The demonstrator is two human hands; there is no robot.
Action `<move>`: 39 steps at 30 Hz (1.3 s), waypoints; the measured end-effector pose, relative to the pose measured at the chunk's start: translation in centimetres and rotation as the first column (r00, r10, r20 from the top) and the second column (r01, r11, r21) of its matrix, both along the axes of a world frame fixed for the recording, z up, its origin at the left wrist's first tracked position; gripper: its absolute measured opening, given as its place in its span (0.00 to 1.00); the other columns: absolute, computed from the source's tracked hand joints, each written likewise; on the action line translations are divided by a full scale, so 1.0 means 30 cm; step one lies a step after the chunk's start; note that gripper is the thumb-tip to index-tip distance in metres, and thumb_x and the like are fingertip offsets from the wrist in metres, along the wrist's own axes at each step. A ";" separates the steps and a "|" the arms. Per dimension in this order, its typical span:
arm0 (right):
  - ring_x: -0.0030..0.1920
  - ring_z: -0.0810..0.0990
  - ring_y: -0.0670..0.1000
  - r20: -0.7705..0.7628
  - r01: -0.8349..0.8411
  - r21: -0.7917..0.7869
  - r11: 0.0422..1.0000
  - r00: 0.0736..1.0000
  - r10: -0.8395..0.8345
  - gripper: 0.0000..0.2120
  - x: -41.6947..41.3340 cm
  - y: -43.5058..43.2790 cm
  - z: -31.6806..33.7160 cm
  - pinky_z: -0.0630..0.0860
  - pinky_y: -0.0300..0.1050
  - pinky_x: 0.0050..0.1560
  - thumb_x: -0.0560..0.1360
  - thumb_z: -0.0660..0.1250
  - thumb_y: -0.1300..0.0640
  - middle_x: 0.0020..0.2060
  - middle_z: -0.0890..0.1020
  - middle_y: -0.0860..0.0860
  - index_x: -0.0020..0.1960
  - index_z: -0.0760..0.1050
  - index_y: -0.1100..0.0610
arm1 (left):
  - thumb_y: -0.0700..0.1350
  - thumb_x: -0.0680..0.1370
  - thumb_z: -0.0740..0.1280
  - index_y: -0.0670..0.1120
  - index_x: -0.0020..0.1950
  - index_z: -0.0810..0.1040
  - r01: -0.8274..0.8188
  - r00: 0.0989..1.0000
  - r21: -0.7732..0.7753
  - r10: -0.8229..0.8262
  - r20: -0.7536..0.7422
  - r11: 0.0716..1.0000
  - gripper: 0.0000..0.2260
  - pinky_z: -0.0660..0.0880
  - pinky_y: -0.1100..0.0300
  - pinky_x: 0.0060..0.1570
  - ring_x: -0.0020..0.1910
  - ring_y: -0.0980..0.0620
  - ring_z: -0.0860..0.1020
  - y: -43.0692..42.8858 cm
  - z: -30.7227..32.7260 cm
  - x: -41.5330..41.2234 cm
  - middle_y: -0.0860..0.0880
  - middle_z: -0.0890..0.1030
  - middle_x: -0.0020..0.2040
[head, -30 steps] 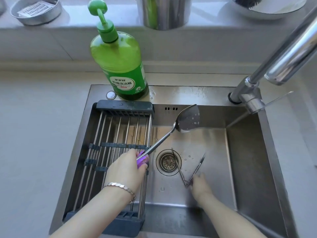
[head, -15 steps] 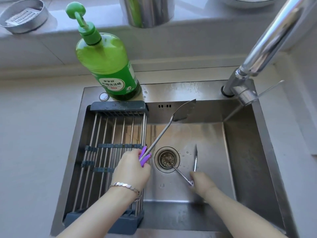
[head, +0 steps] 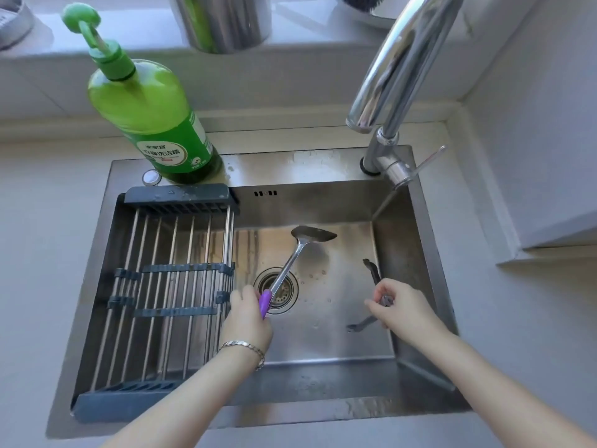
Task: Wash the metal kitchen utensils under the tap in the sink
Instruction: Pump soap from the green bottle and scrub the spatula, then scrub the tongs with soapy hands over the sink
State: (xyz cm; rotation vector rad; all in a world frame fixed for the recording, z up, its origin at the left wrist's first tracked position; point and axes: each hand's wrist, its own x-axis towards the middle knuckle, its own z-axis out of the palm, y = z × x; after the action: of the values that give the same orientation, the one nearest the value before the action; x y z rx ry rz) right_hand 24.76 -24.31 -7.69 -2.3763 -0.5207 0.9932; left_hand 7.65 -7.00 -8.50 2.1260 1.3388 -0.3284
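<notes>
Spanning the left part of the steel sink [head: 323,412] is a roll-up drying rack [head: 168,286], with a green dish-soap pump bottle [head: 145,118] standing on the rim behind it. Just right of the rack, the left hand [head: 247,318] is curled round the purple grip of a metal spatula [head: 312,235], whose blade reaches past the drain [head: 288,291] toward the back wall. Further right, the right hand [head: 400,308] pinches metal tongs [head: 371,273] at the hinge, arms splayed, low in the basin. Above arches the chrome tap [head: 397,69].
</notes>
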 end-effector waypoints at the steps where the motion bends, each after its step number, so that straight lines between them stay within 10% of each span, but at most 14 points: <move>1: 0.25 0.72 0.42 0.025 -0.027 0.007 1.000 0.999 0.026 0.09 0.002 -0.005 0.023 0.65 0.29 0.24 0.72 0.67 0.54 0.26 0.75 0.45 0.34 0.71 0.50 | 0.39 0.76 0.62 0.43 0.55 0.67 0.017 1.000 -0.011 -0.018 -0.013 1.000 0.09 0.69 0.56 0.37 0.37 0.44 0.73 -0.010 -0.028 0.005 0.43 0.68 0.54; 10: 0.24 0.75 0.38 -0.037 0.085 0.101 0.991 0.996 -0.082 0.05 -0.014 -0.050 0.053 0.68 0.26 0.26 0.73 0.65 0.56 0.29 0.76 0.43 0.39 0.74 0.50 | 0.41 0.79 0.57 0.40 0.58 0.67 0.238 0.967 -0.121 -0.247 -0.067 0.964 0.09 0.68 0.53 0.42 0.48 0.40 0.76 -0.035 -0.293 0.046 0.38 0.75 0.52; 16: 0.30 0.77 0.39 -0.108 0.127 0.091 0.988 0.987 -0.117 0.05 -0.036 -0.082 0.021 0.68 0.24 0.27 0.75 0.65 0.56 0.39 0.78 0.44 0.42 0.74 0.48 | 0.40 0.80 0.54 0.42 0.57 0.67 0.092 0.973 -0.351 -0.159 -0.166 0.932 0.08 0.68 0.56 0.59 0.58 0.43 0.74 -0.081 -0.400 0.046 0.41 0.76 0.60; 25: 0.37 0.76 0.38 -0.007 0.031 0.171 0.985 1.000 -0.030 0.07 -0.098 -0.024 0.088 0.71 0.25 0.36 0.75 0.64 0.56 0.38 0.78 0.40 0.42 0.74 0.44 | 0.41 0.75 0.61 0.42 0.54 0.73 0.025 0.994 -0.332 -0.060 -0.095 0.943 0.09 0.71 0.59 0.47 0.48 0.45 0.76 -0.049 -0.212 0.109 0.44 0.77 0.50; 28: 0.37 0.74 0.35 0.154 -0.128 0.223 0.966 0.984 0.095 0.05 -0.148 0.037 0.172 0.68 0.24 0.38 0.75 0.64 0.56 0.38 0.75 0.36 0.48 0.75 0.46 | 0.46 0.76 0.62 0.42 0.44 0.75 -0.170 0.936 -0.639 0.326 0.134 0.750 0.08 0.68 0.63 0.34 0.33 0.53 0.73 -0.053 -0.009 0.181 0.48 0.76 0.36; 31: 0.37 0.72 0.40 0.252 -0.336 0.280 0.899 0.930 0.269 0.08 -0.222 0.099 0.270 0.67 0.32 0.37 0.75 0.64 0.55 0.36 0.71 0.37 0.44 0.67 0.42 | 0.48 0.75 0.64 0.43 0.37 0.78 -0.190 0.860 -0.814 0.494 0.132 0.549 0.10 0.73 0.57 0.43 0.37 0.52 0.78 -0.021 0.199 0.183 0.48 0.80 0.34; 39: 0.39 0.72 0.42 0.335 -0.474 0.327 0.818 0.867 0.368 0.06 -0.259 0.320 0.534 0.70 0.36 0.42 0.73 0.66 0.51 0.40 0.72 0.41 0.45 0.68 0.46 | 0.39 0.76 0.62 0.42 0.36 0.72 -0.121 0.895 -0.586 0.344 0.284 0.801 0.08 0.70 0.66 0.24 0.21 0.54 0.74 0.195 0.490 0.045 0.50 0.76 0.22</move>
State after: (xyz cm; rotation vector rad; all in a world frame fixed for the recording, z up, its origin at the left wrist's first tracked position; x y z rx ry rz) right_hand 17.00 -14.72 8.33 -2.0550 -1.2753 0.6595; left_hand 8.99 -1.15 6.19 1.4201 1.0926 -0.1606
